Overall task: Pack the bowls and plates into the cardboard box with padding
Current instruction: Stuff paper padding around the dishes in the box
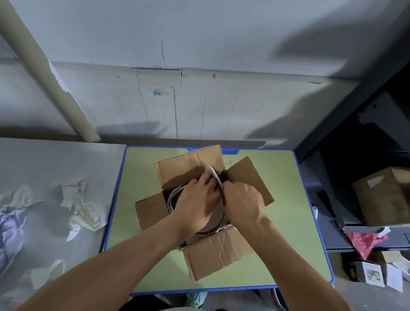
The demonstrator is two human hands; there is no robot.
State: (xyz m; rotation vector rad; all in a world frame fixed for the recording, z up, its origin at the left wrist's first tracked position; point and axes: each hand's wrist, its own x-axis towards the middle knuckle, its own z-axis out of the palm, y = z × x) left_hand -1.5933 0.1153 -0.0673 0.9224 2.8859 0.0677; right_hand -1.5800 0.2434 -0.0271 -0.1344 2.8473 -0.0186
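My left hand (199, 199) and right hand (243, 203) are both down in the cardboard box (217, 253), fingers closed on a sheet of paper padding (212, 174) standing over a round dish (212, 219). Paper's light, floppy; dish likely brittle, grab by rim. Open flaps crowd my wrists. Crumpled paper (81, 201) lies left of the green table (290, 212).

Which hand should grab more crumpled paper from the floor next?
Left, probably. The crumpled paper lies on the left hand side of the table; the right hand would cross the cardboard box.
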